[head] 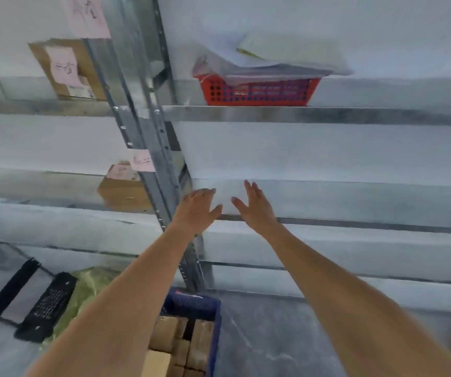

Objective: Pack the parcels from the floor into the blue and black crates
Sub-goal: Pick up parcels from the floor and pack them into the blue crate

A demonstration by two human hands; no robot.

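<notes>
Blurry view here: a grey floor [287,330] below, pale wall behind, and a metal shelving rack [148,137] running across the whole frame. Both bare arms reach out toward a middle shelf. The left hand [195,210] has its grip spread, fingers straight, holding nothing; the right hand [254,205] is the same, fingers fanned open, just beside the left and not touching it. Down on the floor, the blue crate [213,317] sits under the left forearm, packed with brown cardboard parcels [180,338]. The black crate [47,306] is to its left, with something greenish beside it; what it holds I cannot tell. Up high, a red basket [257,91] on the shelf carries pale wrapped packages. Cardboard boxes [69,69] with pink labels stand on the left shelves.
</notes>
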